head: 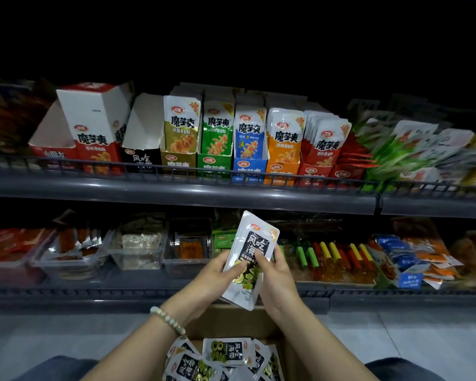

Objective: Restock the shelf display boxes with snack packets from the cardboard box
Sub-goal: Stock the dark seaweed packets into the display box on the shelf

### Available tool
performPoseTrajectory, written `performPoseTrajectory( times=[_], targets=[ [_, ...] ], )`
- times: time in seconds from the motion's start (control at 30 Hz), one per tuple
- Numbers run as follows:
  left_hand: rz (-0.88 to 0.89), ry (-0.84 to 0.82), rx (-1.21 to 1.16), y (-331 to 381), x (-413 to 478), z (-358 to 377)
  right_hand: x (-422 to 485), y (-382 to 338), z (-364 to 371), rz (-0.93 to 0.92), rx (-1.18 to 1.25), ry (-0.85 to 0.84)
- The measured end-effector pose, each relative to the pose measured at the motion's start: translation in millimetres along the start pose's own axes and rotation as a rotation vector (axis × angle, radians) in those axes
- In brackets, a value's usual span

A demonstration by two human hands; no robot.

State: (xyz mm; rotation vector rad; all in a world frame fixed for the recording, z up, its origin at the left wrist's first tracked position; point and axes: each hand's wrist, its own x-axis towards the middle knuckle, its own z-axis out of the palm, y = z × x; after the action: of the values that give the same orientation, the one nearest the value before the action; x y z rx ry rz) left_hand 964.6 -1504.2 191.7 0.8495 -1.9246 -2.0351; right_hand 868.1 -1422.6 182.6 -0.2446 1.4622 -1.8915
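Note:
I hold a stack of white-and-black snack packets (254, 243) upright in front of the lower shelf. My left hand (217, 273) grips its left edge, thumb across the front. My right hand (275, 279) grips the right edge, thumb on the front as well. Below my wrists stands the open cardboard box (261, 323), with several more of the same packets (227, 353) loose inside. On the upper shelf the black display box (143, 149) for these packets looks empty, its white inner wall showing. A beaded bracelet is on my left wrist.
Display boxes of gold (180, 133), green (217, 133), blue (250, 138), orange (283, 144) and red (324, 144) packets line the upper shelf behind a wire rail (176, 171). A tall red-and-white box (94, 125) leans at the left. Clear bins (138, 251) fill the lower shelf.

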Motion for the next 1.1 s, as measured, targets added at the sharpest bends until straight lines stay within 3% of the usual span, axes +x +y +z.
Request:
performPoseTrajectory(
  times=[0.17, 0.37, 0.53, 0.73, 0.93, 1.1],
  targets=[
    [-0.035, -0.105, -0.033, 3.9, -3.8, -8.0, 0.4, -9.1, 11.1, -0.169, -0.138, -0.031],
    [0.122, -0.028, 0.023, 23.0, -2.1, -24.5, 15.0, -59.4, 14.0, -0.39, -0.423, -0.247],
    [0.239, -0.036, 0.027, 53.3, -5.9, -52.9, 22.1, -114.4, 48.9, -0.479, -0.752, -0.458],
    [0.456, 0.083, 0.139, 104.5, -5.5, -104.4, 32.3, -177.9, 120.7, -0.492, -0.983, -0.629],
    [0.591, 0.228, 0.29, 153.3, 0.2, -154.2, 53.0, -211.0, 184.7, -0.575, -0.964, -0.686],
    [0.682, 0.412, 0.261, 163.0, 12.4, -181.9, 77.3, -221.0, 218.2, -0.593, -0.945, -0.676]
  ],
)
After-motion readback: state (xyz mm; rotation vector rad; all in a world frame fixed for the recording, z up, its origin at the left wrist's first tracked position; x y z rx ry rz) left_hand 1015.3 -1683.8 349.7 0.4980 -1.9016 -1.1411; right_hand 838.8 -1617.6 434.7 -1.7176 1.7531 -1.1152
